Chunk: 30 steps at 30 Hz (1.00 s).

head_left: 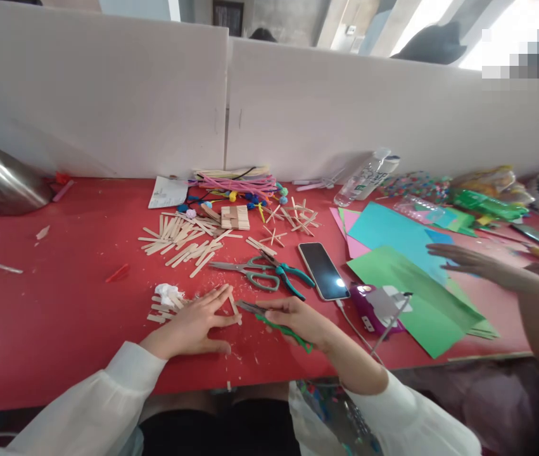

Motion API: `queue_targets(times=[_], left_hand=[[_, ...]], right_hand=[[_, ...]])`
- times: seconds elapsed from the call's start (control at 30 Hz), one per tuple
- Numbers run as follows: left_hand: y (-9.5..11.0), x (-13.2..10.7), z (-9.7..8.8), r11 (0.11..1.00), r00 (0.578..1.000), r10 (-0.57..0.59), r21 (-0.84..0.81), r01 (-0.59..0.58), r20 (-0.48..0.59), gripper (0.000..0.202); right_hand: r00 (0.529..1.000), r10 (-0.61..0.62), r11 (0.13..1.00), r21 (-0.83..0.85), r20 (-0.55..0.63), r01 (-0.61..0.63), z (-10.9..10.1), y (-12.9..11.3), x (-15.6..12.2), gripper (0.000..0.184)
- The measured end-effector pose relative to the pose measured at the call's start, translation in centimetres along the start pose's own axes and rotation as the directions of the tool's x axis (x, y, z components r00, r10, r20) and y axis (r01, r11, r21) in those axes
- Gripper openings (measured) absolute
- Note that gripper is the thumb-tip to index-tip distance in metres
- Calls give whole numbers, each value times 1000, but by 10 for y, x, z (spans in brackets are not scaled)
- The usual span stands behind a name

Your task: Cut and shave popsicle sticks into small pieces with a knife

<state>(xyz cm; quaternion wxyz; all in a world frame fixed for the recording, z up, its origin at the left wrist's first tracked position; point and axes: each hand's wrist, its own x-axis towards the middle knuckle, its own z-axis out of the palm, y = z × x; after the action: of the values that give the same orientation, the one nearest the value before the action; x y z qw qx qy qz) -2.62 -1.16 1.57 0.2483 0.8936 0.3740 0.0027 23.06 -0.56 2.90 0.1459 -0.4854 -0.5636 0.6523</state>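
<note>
My left hand (197,323) lies on the red table with its fingers spread, the fingertips touching a small wooden craft stick piece (234,303). Closed around a green-handled tool (288,332) is my right hand (300,320). The tool's grey metal tip points left, close to the stick piece; the fingers hide part of it, so its exact kind is unclear. Grey-handled scissors (264,278) and teal-handled pliers (292,278) lie just beyond my hands. Beside my left wrist are short craft sticks (158,313) and a white crumpled lump (169,293).
Loose craft sticks (178,237) and pipe cleaners (235,183) lie farther back. A phone (323,271) with a cable, a purple device (376,310) and coloured paper (412,297) are to the right. Another person's hand (463,258) reaches over the paper. A metal bottle (6,177) stands left.
</note>
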Motion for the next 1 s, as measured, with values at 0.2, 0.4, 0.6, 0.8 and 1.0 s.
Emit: queue_targets(times=[0.2,0.4,0.6,0.8,1.0], left_hand=[[3,1,-1,1000,999,-19,-13,19,-40,54],[3,1,-1,999,999,-32,3,33,-39,48],[3,3,-9,1000,1000,-19,4,19,11,51],[-2,2,-9,1000,999,4,9,-5,49,59],[-2,1,-6,1000,1000,22,8,-23,16,57]], right_hand=[[996,13,999,31,-88,-10,16,7,-8,56],[935,-279,875,-459,-219,153,41,-7,-27,45],[940,-245,737,-675,-239,20,52,-12,-33,52],[934,-237,740,-672,-267,-4,52,-16,-32,49],[911,-279,746,-666,-304,6,51,-14,-30,45]])
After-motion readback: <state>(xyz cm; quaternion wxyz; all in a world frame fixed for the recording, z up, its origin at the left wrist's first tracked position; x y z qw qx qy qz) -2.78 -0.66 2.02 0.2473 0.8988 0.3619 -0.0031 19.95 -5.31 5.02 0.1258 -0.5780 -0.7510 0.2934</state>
